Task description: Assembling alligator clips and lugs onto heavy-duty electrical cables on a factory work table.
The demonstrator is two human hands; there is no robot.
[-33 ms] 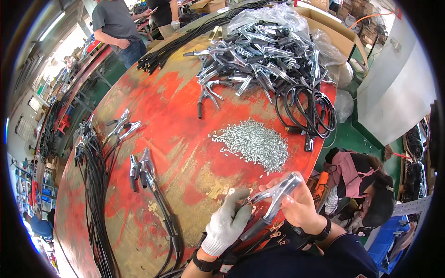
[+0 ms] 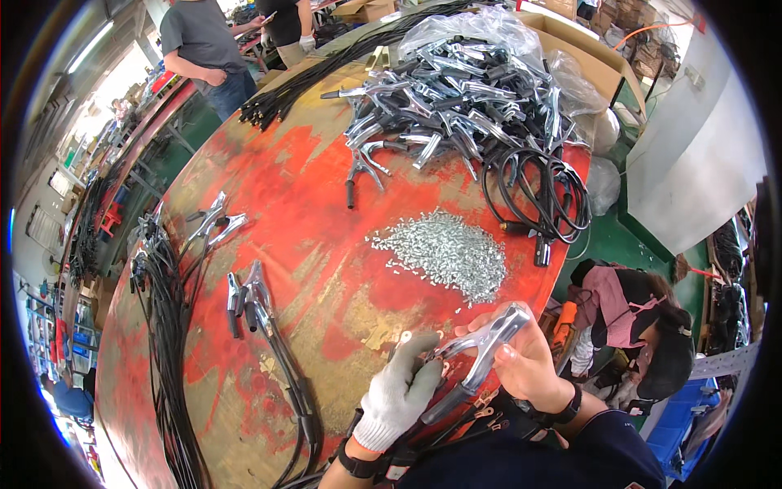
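Observation:
My right hand (image 2: 529, 363) is bare and wraps round the jaw end of a silver welding ground clamp (image 2: 486, 350) with a black handle sleeve. My left hand (image 2: 401, 399), in a white knitted glove with grey fingers, pinches beside the clamp's other arm. Copper cable lugs (image 2: 406, 336) poke out around the gloved fingertips, and the fingers hide much of what they grip. More copper-ended cables (image 2: 487, 412) lie below the clamp, against my dark clothing. Beyond my hands, a heap of small silver screws (image 2: 448, 254) spreads on the table.
A large pile of clamps (image 2: 464, 98) covers the far side of the worn red table (image 2: 301, 204). Coiled black cable (image 2: 542, 196) lies right of it. Clamps on black cables (image 2: 167, 326) run along the left. A person in pink and black (image 2: 627, 318) bends low at the right.

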